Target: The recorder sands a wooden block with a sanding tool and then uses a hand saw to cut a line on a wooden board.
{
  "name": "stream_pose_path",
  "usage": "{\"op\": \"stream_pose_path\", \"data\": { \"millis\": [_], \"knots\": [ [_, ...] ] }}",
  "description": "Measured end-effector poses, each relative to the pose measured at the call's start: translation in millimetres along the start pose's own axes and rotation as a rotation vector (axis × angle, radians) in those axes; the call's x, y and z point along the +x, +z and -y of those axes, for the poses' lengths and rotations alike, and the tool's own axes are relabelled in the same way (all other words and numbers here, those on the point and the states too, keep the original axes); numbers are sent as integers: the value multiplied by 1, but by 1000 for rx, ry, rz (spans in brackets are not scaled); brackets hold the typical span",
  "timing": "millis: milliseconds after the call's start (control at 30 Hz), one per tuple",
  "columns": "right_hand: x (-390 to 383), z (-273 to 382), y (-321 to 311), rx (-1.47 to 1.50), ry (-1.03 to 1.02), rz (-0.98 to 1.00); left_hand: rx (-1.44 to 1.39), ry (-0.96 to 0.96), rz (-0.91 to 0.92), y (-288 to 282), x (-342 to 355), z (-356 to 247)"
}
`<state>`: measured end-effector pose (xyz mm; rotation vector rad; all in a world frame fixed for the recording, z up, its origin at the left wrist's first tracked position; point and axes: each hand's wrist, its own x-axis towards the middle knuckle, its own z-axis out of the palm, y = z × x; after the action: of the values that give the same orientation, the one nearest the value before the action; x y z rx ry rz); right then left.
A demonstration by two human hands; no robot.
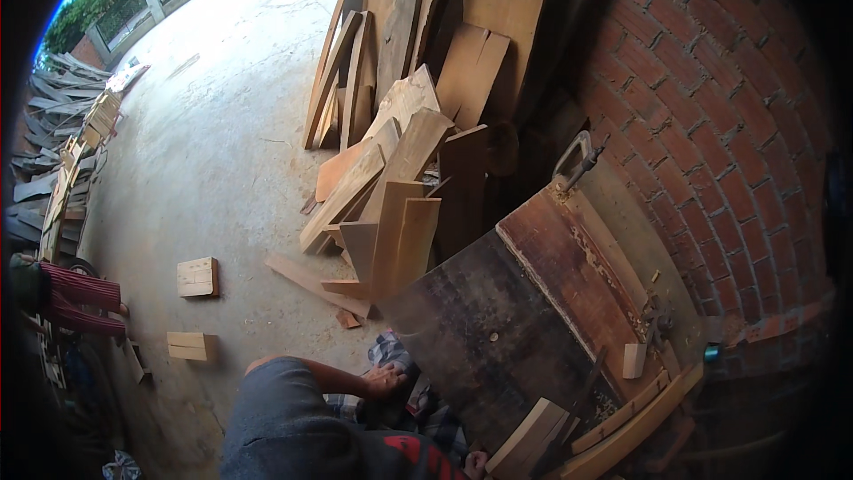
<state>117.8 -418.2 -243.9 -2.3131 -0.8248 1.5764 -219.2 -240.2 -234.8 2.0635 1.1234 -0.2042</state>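
My left hand (384,380) is low in the view, its fingers curled against checked cloth (388,352) beside the dark workbench top (462,320). Whatever those fingers might hold is hidden. Only a small part of my right hand (475,464) shows at the bottom edge, near the end of a pale plank (526,440) on the bench's near corner. Its fingers are too covered to read. A reddish-brown board (569,267) runs along the bench's right side, and a small pale wood block (633,361) sits close to that board's near end.
A clamp (579,160) is fixed at the bench's far corner, with a brick wall (711,124) to the right. Offcuts (404,147) pile up beyond the bench. Two wooden blocks, one farther (197,277), one nearer (191,346), lie on concrete. Another person's striped trousers (84,300) show left.
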Motion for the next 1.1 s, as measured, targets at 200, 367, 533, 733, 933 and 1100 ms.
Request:
{"op": "stream_pose_path", "data": {
  "millis": [200,367,533,733,933,1100],
  "knots": [
    [28,32,28,-16,27,114,78,-107,91,-14,-33,-4],
    [60,24,61,-40,-48,198,173,35,24,26,-23,19],
    [58,8,66,-60,-175,281,114,-10,-114,44,-34,17],
    [3,-41,5,-148,-385,441,-94,-167,-97,49,-74,9],
    [-62,-35,-13,-361,-567,210,-41,235,41,43,-112,-17],
    [-113,23,1,-732,-638,74,242,487,345,-37,-112,-156]
  ]
}}
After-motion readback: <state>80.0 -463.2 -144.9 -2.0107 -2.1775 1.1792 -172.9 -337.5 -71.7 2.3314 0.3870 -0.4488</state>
